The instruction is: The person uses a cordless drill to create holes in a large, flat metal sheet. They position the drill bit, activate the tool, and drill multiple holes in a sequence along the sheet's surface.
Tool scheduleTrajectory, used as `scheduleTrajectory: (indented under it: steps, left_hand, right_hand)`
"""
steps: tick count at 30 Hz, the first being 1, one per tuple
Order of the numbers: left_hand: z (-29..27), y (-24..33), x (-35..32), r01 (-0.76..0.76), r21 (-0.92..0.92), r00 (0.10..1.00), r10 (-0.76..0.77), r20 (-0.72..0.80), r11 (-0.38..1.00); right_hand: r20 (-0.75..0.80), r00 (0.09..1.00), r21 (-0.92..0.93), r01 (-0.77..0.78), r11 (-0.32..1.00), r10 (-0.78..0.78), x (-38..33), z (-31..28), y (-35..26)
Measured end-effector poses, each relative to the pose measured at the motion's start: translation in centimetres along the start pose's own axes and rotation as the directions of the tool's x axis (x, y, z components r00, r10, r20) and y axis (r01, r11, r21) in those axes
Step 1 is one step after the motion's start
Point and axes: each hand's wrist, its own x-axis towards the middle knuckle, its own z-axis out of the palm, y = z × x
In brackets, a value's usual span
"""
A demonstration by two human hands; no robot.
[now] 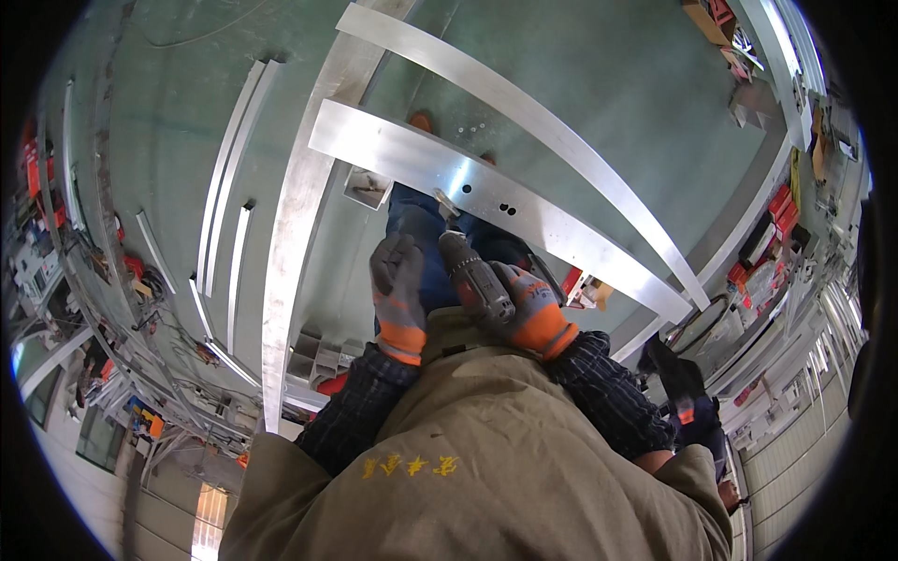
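Note:
My right hand (pixel 535 307), in a grey and orange glove, grips a cordless drill (pixel 477 283). The drill points away from me, and its metal bit (pixel 448 206) reaches the near edge of a flat silver metal bar (pixel 374 142). Whether the bit touches the bar I cannot tell. Several dark round holes (pixel 507 208) show in the bar's face, right of the bit. To the left of the drill is my left hand (pixel 398 294), gloved alike, with its fingers curled together. Anything inside those fingers is hidden.
Beyond lies a second long metal bar (pixel 524 101); a wide beam (pixel 297 224) supports the left ends. A small open box (pixel 367 188) sits by the beam. Metal strips (pixel 232 178) lie on the floor at left. Red boxes (pixel 782 211) stand at right, a compartment bin (pixel 323 360) at near left.

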Motion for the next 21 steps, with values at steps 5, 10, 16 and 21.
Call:
scheduleTrajectory:
  steps: [5,10,16,21]
  left_hand:
    - [-6.6,-11.5,9.0,0.119,0.483,0.964,-0.218,0.154,0.867]
    - [1.6,-13.1,12.6,0.346,-0.231,0.934,-0.358,-0.011,0.909]
    - [-6.8,-10.9,8.0,0.327,0.026,0.945,-0.327,0.028,0.945]
    - [-11.9,-9.6,8.2,0.302,0.059,0.948,-0.293,-0.126,0.951]
  right_hand:
    - [-0.045,0.985,-0.006,0.164,0.986,-0.164,-1.7,-0.5,0.0]
    - [-0.065,0.992,0.076,0.116,0.990,-0.111,-4.3,-1.0,3.4]
    - [-0.098,0.992,0.108,0.084,0.991,-0.074,-6.8,-0.4,6.0]
    - [-0.087,0.993,0.041,0.079,0.996,-0.075,-6.0,0.7,5.2]
